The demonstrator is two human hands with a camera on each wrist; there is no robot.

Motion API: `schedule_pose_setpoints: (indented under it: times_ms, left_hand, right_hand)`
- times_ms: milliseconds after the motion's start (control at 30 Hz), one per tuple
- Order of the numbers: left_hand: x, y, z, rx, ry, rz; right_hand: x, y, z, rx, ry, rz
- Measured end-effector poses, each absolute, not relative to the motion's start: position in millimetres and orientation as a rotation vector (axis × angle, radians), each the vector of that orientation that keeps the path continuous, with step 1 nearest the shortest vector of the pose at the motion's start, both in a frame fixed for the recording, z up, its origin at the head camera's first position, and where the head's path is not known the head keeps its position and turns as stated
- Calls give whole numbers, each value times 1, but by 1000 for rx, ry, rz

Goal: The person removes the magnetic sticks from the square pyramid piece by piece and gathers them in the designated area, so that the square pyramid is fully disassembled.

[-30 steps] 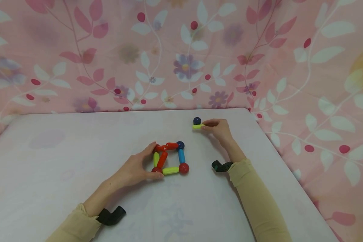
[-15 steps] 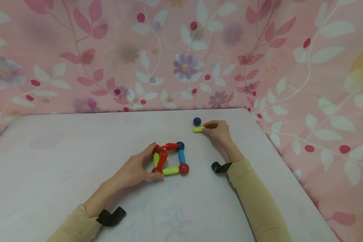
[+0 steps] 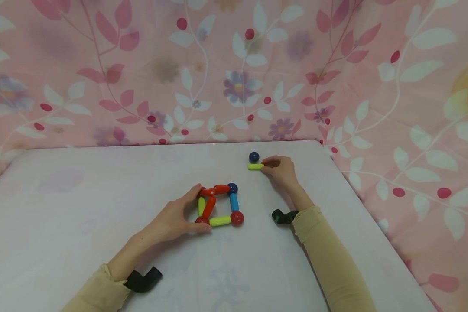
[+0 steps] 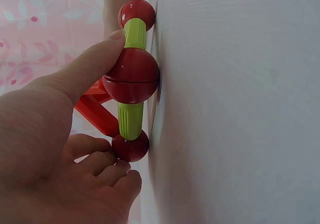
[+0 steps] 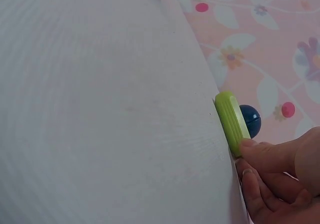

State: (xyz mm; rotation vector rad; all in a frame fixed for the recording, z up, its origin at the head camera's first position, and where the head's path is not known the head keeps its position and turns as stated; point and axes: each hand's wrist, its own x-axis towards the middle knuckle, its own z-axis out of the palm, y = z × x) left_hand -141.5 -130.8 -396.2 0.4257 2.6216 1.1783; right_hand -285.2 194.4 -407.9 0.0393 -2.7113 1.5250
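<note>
My left hand (image 3: 175, 219) holds the left side of a toy frame of magnetic rods and balls, thumb at the near corner and fingers at the far one. The frame has a red ball (image 3: 237, 218) and a navy ball (image 3: 232, 188) on its right, joined by a blue rod (image 3: 234, 202). A yellow-green rod (image 3: 220, 221) forms the near side; red-orange rods (image 3: 209, 206) lean at the left and along the far side. Toward the back, my right hand (image 3: 282, 171) pinches one end of a loose yellow-green rod (image 5: 231, 121) low by the tabletop. Just behind it sits a loose navy ball (image 5: 251, 121).
A white cloth covers the table (image 3: 82, 208). Pink floral fabric (image 3: 218, 78) hangs behind and along the right side. Each wrist wears a black camera mount (image 3: 143, 279) that juts inward over the table.
My right hand has drawn the yellow-green rod slightly toward me, opening a small gap to the loose navy ball. My left hand and the frame stay in place.
</note>
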Motion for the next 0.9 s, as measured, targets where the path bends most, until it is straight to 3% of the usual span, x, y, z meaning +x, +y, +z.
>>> schedule_pose_setpoints:
  times_ms: [900]
  left_hand:
    - [-142, -130, -395, 452, 2646, 1154]
  right_hand:
    - [-287, 198, -409, 41, -2709, 1532]
